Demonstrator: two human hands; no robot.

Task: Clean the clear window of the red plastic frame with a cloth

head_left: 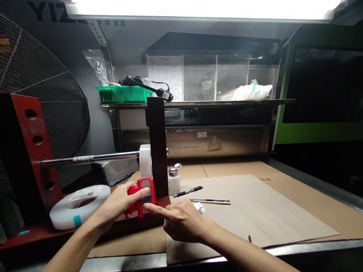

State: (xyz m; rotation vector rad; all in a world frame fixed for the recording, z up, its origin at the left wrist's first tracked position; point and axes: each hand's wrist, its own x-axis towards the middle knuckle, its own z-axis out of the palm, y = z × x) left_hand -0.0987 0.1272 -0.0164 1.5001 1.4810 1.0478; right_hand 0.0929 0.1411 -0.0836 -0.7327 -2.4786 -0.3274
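My left hand (115, 206) is closed round a red plastic part (142, 196) with a rectangular window, held upright at the front of the dark red stand (22, 149). My right hand (181, 221) has its index finger stretched out, its tip touching the lower edge of the red part; the other fingers are curled and something white shows just behind them. A white tape roll (78, 204) with a label lies flat on the stand's base, left of my left hand. A smaller white roll (145, 160) sits on the steel rod (89, 158) between the stand's uprights.
Brown cardboard sheets (258, 206) cover the steel bench. On them lie a black pen (188, 191), a thin metal tool (213, 201) and a small white dispenser bottle (174, 179). A shelf behind holds a green bin (120, 93). A large fan (15, 85) stands at left.
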